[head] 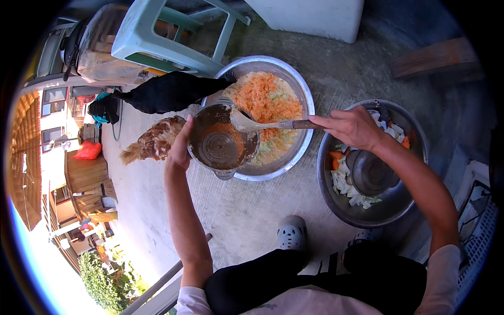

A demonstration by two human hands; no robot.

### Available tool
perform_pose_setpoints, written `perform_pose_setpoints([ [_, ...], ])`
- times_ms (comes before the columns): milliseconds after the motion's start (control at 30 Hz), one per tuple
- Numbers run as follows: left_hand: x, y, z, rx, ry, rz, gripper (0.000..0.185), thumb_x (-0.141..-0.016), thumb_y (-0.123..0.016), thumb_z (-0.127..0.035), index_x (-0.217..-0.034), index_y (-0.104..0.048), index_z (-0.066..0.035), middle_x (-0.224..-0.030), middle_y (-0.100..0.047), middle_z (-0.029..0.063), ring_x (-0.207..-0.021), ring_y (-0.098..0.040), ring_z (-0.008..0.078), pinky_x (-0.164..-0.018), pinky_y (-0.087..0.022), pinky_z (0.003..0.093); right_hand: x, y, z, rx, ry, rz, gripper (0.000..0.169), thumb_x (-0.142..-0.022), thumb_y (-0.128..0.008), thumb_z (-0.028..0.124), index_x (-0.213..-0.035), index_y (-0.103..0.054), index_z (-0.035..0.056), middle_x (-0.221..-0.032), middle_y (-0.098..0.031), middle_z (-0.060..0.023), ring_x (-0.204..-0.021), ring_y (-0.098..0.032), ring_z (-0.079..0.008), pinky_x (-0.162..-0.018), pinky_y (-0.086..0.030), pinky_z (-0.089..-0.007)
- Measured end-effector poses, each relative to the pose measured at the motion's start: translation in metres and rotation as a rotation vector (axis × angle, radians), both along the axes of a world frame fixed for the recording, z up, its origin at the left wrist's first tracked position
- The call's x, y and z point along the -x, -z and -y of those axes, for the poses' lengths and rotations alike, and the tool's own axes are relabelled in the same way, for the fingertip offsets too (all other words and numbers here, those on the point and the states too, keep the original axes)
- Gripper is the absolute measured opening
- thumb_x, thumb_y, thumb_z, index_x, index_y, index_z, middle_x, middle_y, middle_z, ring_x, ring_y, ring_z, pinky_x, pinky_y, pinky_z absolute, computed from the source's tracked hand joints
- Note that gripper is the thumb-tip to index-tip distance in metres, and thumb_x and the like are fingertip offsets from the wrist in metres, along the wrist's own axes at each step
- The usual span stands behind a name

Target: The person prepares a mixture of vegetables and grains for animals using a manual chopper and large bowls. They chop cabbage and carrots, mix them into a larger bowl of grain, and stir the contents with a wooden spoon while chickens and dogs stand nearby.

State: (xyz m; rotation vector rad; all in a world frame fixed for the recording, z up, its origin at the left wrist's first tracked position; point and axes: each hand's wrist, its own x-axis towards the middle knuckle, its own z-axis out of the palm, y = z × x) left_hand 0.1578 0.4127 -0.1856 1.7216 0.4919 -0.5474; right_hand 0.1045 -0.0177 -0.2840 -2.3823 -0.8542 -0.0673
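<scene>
My left hand [182, 147] grips the rim of a dark metal pot [214, 155], tilted over a wide metal basin [309, 114]. Orange mash clings to the pot's inner wall. Between the fingers of my right hand [350, 128] is the wooden handle of a large spoon [252, 123], its bowl at the pot's rim. The basin holds shredded orange mash [262, 96] on a pale, crumbly meal [289, 88]. A black chicken [169, 92] reaches its head to the basin's edge. Behind the pot stands a brown chicken [159, 139], its front part hidden.
Under my right forearm, a second metal basin [409, 197] holds cut cabbage [344, 179], carrot pieces [336, 159] and a round dark metal part [370, 171]. A pale green plastic stool [138, 35] stands beyond the chickens. A wooden beam [435, 59] lies at upper right.
</scene>
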Motion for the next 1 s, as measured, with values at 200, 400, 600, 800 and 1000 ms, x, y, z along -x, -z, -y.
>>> perform_pose_setpoints([
  [200,0.002,0.010,0.013,-0.338,0.201,-0.049,0.078,-0.090,-0.054,-0.069,-0.136,-0.059,-0.005,-0.128,-0.064,0.0118,-0.118,-0.054,0.0230,-0.080,-0.043,0.0341,-0.018,-0.010,-0.032,0.006,-0.153,0.158,0.050,-0.090,-0.058,0.011,-0.133,-0.063,0.0363,-0.073,-0.058,-0.0014,-0.058,-0.063,-0.0212,-0.050,-0.052,-0.0343],
  [400,0.004,0.004,0.024,-0.279,0.286,-0.039,0.067,-0.094,-0.060,-0.055,-0.135,-0.060,-0.002,-0.130,-0.063,0.0154,-0.125,-0.052,0.0239,-0.106,-0.037,0.0343,-0.019,-0.006,-0.045,0.097,-0.151,0.060,0.053,-0.090,-0.058,0.014,-0.138,-0.057,0.0371,-0.078,-0.061,-0.0044,-0.065,-0.067,-0.0250,-0.055,-0.054,-0.0366],
  [600,0.011,-0.008,0.038,-0.319,0.275,0.085,0.066,-0.095,-0.062,-0.049,-0.138,-0.057,0.000,-0.130,-0.062,0.0175,-0.125,-0.053,0.0231,-0.110,-0.034,0.0340,0.007,-0.004,-0.051,0.079,-0.040,-0.318,0.049,-0.093,-0.061,0.023,-0.141,-0.055,0.0306,-0.090,-0.070,-0.0087,-0.077,-0.070,-0.0301,-0.067,-0.056,-0.0451],
  [800,0.008,-0.006,0.026,-0.445,0.198,0.188,0.070,-0.094,-0.063,-0.050,-0.140,-0.054,0.001,-0.132,-0.061,0.0197,-0.128,-0.053,0.0257,-0.110,-0.035,0.0344,0.012,-0.009,-0.045,0.026,0.035,-0.258,0.046,-0.092,-0.066,0.018,-0.137,-0.060,0.0211,-0.082,-0.068,-0.0079,-0.073,-0.069,-0.0284,-0.062,-0.056,-0.0408],
  [1000,0.002,-0.006,0.003,-0.577,0.175,0.220,0.074,-0.092,-0.063,-0.055,-0.140,-0.054,0.001,-0.133,-0.061,0.0216,-0.129,-0.053,0.0281,-0.111,-0.035,0.0351,0.011,-0.018,-0.019,0.000,0.040,-0.138,0.050,-0.088,-0.071,0.017,-0.136,-0.061,0.0232,-0.072,-0.061,-0.0045,-0.061,-0.064,-0.0246,-0.054,-0.052,-0.0390],
])
